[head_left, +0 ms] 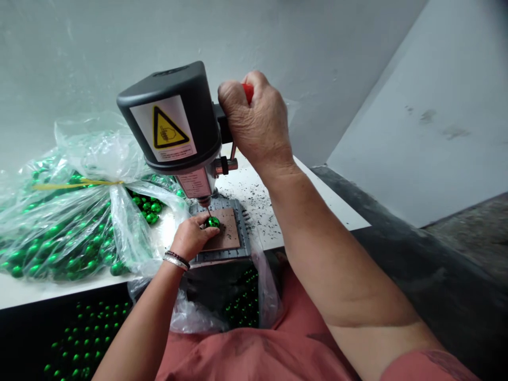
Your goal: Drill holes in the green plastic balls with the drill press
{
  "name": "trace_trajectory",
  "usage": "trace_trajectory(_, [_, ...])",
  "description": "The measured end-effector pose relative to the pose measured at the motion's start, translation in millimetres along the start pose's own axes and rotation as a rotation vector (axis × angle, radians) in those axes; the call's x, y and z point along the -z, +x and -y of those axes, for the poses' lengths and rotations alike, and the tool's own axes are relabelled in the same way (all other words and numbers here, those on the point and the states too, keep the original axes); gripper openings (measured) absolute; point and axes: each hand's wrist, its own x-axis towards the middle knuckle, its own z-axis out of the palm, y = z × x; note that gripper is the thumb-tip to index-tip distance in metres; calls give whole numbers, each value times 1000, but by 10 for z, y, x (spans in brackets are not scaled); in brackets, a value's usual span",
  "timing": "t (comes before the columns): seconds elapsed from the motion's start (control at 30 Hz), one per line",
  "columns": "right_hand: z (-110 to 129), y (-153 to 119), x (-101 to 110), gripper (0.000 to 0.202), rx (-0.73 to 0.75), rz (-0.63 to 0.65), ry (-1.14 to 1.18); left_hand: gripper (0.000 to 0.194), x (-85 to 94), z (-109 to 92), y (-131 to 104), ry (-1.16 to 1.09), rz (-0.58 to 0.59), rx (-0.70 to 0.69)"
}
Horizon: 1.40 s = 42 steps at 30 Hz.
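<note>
A black bench drill (pixel 170 116) with a yellow warning label stands over a brown board (pixel 230 233) on its grey base plate (pixel 244 233). My left hand (pixel 192 233) pinches a shiny green ball (pixel 213 222) on that board. The thin drill bit (pixel 209 210) comes down at the ball; whether it has entered the ball I cannot tell. Higher up, my right hand (pixel 260 116) is wrapped round the red-tipped lever (pixel 248 92) at the right side of the drill head.
Left of the drill, a clear plastic bag (pixel 91 211) of green balls lies on the white table (pixel 325 201). Dark shavings are scattered right of the base. More green balls (pixel 244 299) show below the front edge, beside hanging plastic. A wall rises behind.
</note>
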Motion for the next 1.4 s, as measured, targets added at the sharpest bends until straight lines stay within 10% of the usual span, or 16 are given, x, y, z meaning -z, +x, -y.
trace_trajectory(0.63, [-86,-923,226,14,227,-176,-28,25,-63,17,-16,-135,-57,-46])
trace_trajectory(1.4, [-385,-1266,-11,5,292,-334,13,26,-101,46,-25,71,-53,-110])
